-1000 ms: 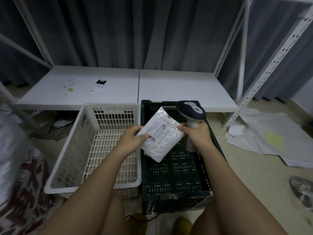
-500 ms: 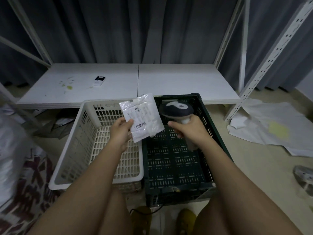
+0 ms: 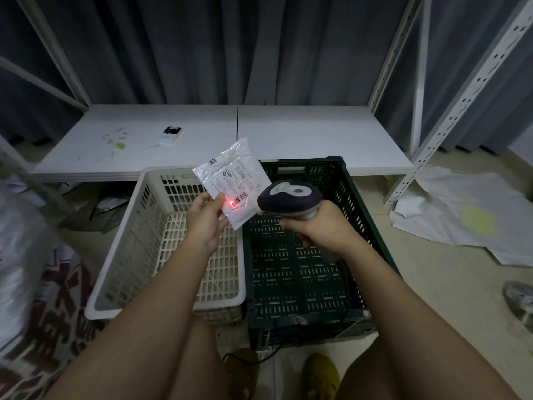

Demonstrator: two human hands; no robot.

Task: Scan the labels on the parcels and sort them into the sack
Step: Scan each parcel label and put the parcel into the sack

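Observation:
My left hand (image 3: 205, 223) pinches the lower left corner of a small white plastic parcel (image 3: 233, 180), held upright over the gap between two crates. Its printed label faces me, and a red scanner dot glows on the label beside the barcode. My right hand (image 3: 326, 228) grips the handle of a dark handheld barcode scanner (image 3: 290, 197), whose head points left at the parcel, a few centimetres from it. At the far left edge lies a white bulky sack (image 3: 20, 255), blurred.
A white slotted crate (image 3: 121, 255) sits left and a dark green crate (image 3: 363, 209) right, both showing bare bottoms. Behind them a low white shelf board (image 3: 288, 134) carries a small device (image 3: 171, 134). White rack uprights (image 3: 461, 102) and crumpled paper (image 3: 461, 209) are at right.
The parcel has risen and turned its label to me, shifting left from over the green crate. The scanner head swung toward it, and a red dot now lights the label.

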